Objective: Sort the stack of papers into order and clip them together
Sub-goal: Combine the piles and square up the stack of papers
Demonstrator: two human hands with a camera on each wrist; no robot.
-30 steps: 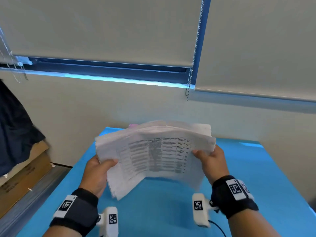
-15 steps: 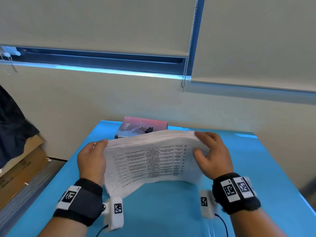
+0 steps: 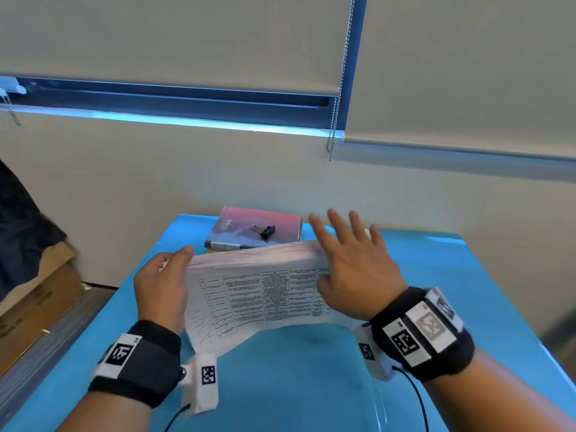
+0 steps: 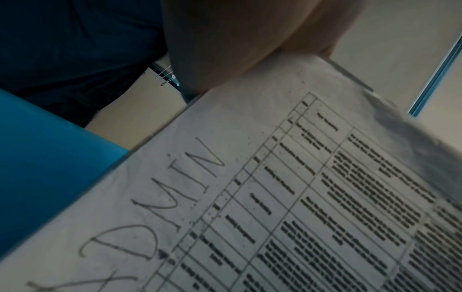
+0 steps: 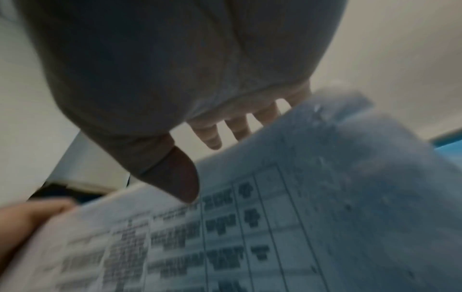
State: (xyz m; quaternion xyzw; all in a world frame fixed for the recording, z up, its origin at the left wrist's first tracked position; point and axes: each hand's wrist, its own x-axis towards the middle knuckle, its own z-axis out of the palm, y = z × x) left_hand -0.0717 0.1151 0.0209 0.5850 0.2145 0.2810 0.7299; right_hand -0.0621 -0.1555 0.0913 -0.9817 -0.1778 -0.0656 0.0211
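A thick stack of papers (image 3: 258,294) stands on its long edge on the blue table (image 3: 296,385), a printed table and handwriting facing me. My left hand (image 3: 162,282) grips its left end, thumb over the top edge. My right hand (image 3: 349,260) has straight, spread fingers above the stack's right top corner, its thumb against the front sheet. In the left wrist view the front sheet (image 4: 275,197) reads "ADMIN". The right wrist view shows the spread fingers (image 5: 235,126) over the papers (image 5: 250,227). A black binder clip (image 3: 265,230) lies on a book behind the stack.
The pink and blue book (image 3: 252,229) lies at the table's far edge against the wall. Cardboard boxes (image 3: 34,307) and dark cloth (image 3: 21,232) are off to the left of the table. A blind chain (image 3: 338,88) hangs at the window.
The stack came down from mid-air and now stands on the table. My right hand let go of the right end and spread its fingers over the top edge. The left hand keeps its hold.
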